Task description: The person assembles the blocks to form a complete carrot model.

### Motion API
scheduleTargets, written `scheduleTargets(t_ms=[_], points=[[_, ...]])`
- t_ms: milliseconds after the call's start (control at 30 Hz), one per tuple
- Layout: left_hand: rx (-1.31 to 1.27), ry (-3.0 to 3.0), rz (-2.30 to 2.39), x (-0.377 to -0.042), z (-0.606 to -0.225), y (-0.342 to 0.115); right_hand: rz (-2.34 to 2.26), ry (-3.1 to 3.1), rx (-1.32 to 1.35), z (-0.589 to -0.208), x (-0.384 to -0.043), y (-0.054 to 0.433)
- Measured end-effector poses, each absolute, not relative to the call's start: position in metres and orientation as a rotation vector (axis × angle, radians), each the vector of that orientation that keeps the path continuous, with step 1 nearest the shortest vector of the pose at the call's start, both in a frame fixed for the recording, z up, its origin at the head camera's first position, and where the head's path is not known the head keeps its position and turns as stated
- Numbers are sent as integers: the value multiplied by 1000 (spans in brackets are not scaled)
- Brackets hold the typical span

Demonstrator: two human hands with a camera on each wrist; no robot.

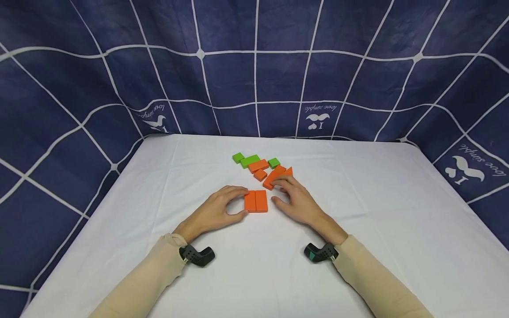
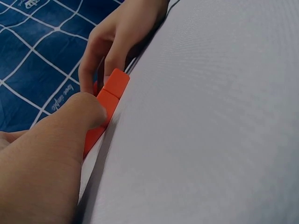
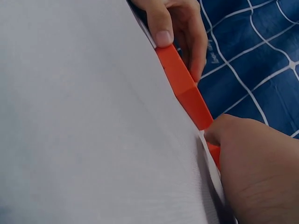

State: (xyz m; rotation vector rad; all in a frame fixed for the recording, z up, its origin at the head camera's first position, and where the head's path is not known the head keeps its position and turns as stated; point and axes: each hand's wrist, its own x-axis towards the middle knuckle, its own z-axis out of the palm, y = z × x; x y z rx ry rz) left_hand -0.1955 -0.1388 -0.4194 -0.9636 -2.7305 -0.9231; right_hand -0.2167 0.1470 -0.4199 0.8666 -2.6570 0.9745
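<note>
Two flat orange rectangular blocks lie side by side on the white table. My left hand (image 1: 220,206) holds the left orange block (image 1: 250,202) between thumb and fingers, at its near and far ends. The other orange block (image 1: 261,201) sits against it. To the right, my right hand (image 1: 297,201) has its fingertips at a long orange block (image 1: 274,176), its thumb apart from that block. An orange pointed block (image 1: 289,171) is partly hidden behind those fingers. In the right wrist view, the left thumb (image 3: 163,37) rests at the end of an orange block (image 3: 177,70).
Beyond the hands, a loose cluster holds a small orange block (image 1: 260,175), an orange bar (image 1: 258,166), a green bar (image 1: 250,161) and two small green blocks, one left (image 1: 238,157) and one right (image 1: 274,163). A blue checked cloth (image 1: 230,79) hangs behind the white table (image 1: 199,282).
</note>
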Motion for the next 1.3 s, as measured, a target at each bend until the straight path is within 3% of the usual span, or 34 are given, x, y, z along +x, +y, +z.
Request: scheduleTargets(t_ms=[1300], points=[[-958, -2733, -917, -194, -419, -138, 1207, -2662, 699, -418, -227, 153]])
